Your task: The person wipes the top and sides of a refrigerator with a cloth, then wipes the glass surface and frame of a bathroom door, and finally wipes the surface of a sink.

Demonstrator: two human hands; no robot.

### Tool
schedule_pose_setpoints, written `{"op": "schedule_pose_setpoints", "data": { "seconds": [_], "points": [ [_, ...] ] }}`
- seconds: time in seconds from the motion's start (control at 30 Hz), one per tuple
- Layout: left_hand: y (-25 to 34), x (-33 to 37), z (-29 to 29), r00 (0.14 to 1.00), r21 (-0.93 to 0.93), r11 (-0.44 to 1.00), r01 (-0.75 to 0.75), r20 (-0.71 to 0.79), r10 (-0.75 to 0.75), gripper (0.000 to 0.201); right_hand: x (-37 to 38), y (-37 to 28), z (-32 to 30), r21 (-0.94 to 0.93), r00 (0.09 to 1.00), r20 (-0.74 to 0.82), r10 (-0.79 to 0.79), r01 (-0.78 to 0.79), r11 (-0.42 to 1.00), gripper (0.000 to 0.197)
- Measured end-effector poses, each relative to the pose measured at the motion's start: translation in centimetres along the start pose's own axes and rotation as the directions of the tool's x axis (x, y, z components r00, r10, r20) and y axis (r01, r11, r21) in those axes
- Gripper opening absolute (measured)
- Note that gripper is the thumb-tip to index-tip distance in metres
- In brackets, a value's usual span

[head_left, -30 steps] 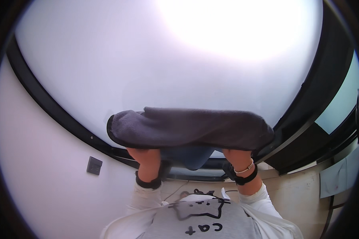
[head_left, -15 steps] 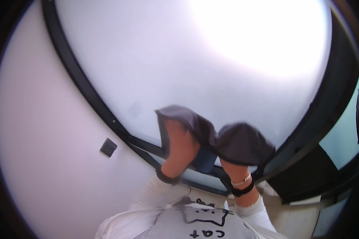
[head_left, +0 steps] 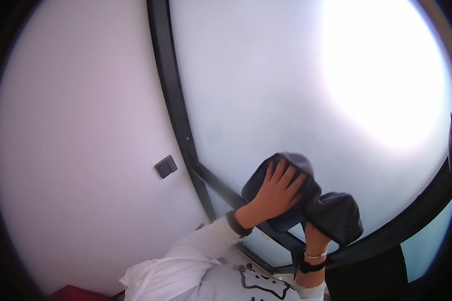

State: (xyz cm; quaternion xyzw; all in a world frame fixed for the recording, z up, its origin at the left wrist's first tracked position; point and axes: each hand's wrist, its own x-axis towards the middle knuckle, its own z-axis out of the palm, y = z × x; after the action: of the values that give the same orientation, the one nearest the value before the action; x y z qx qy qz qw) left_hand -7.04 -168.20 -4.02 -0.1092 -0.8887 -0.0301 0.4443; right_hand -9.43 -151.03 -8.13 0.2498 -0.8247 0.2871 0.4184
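A soft dark grey and navy cloth piece, hat-like in shape, is up in front of my chest. It has two rounded lobes with a fold between them. Across the left lobe my left hand lies with its fingers spread, touching the cloth. My right hand goes up under the right lobe. Cloth covers its fingers, so their grip is hidden.
A frosted glass panel in a black frame stands ahead. To the left is a pale wall with a dark socket. Something red shows at the lower left, and a black panel at the lower right.
My left hand was inside the cloth's raised edge; now it lies spread on the cloth. The cloth is bunched more tightly. The view has swung left, showing more wall.
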Motion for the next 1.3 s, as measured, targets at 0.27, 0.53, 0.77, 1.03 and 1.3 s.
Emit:
{"op": "schedule_pose_setpoints", "data": {
  "seconds": [0.27,0.53,0.77,1.03,1.3],
  "points": [
    [-8.2,2.8,-3.5,0.975,-0.094,0.986,0.14,-0.158,-0.154,0.05,5.1,-2.5,-0.7,0.134,0.999,0.046,-0.004,-0.002,0.991,0.026],
    [-13.1,-2.2,-1.2,0.994,-0.099,0.989,0.109,-0.011,-0.111,0.043,3.8,-7.6,7.8,-0.254,0.946,0.22,-0.239,0.292,0.922,0.046],
    [-22.0,-0.3,-6.2,0.93,-0.137,0.95,0.28,-0.207,-0.304,0.046,9.7,-13.1,6.7,-0.008,0.964,0.127,-0.232,0.235,0.972,0.038],
    [-24.1,0.2,-7.0,0.924,-0.13,0.925,0.358,-0.096,-0.371,0.061,14.7,-20.5,9.7,-0.069,0.948,0.026,-0.318,0.319,0.945,0.039],
    [-26.3,3.7,-9.4,0.906,-0.173,0.937,0.304,-0.252,-0.341,0.051,19.3,-20.9,6.4,-0.129,0.961,0.076,-0.266,0.274,0.953,0.036]
  ]
}}
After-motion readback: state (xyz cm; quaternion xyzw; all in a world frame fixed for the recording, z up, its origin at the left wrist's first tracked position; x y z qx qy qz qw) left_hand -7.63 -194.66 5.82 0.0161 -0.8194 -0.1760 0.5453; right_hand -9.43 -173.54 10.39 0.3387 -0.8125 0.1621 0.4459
